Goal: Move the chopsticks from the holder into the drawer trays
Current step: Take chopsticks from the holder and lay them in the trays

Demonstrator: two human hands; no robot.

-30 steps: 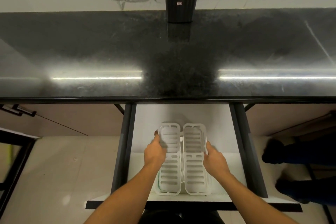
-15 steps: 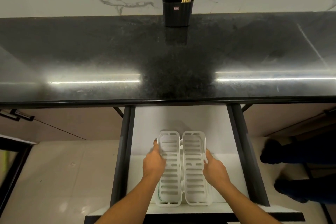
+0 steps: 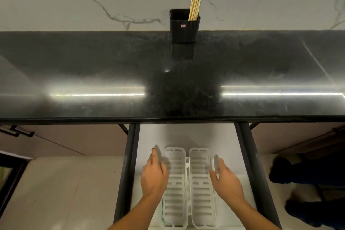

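Wall: pale marble wall [image 3: 74, 15] w/ grey veins, runs behind the whole scene.
Counter: black polished counter [image 3: 93, 65], two long light streaks reflected across it, front edge over the drawer.
Holder: black holder [image 3: 183, 31] upright at the back of the counter, against the wall, about mid-width; small label on its front.
Chopsticks: light wooden chopsticks [image 3: 196, 3], a bunch standing in the holder's right side, leaning slightly right, tips well above the rim. None in the drawer.
Drawer: drawer [image 3: 186, 136] pulled out below the counter, white inside, dark rails either side.
L tray: white slotted L tray [image 3: 174, 183], lengthwise in the drawer, nothing in it.
R tray: white slotted R tray [image 3: 200, 192], just beside the L tray, long sides touching, also w/ nothing in it.
L hand: L hand [image 3: 154, 177] at the L tray's outer edge, fingers stretched fwd and loose, not curled round anything; blurred, so can't tell if they touch the rim.
R hand: R hand [image 3: 226, 181] at the R tray's outer edge, fingers spread and relaxed, thumb toward the tray, gripping nothing; tips blurred, contact unclear.
Floor: pale tiled floor [image 3: 65, 192] either side of the drawer.
Shoes: dark shoes [image 3: 280, 172] on the floor at right, well apart from the drawer.
Handle: dark cabinet handle [image 3: 16, 132] at far left under the counter.
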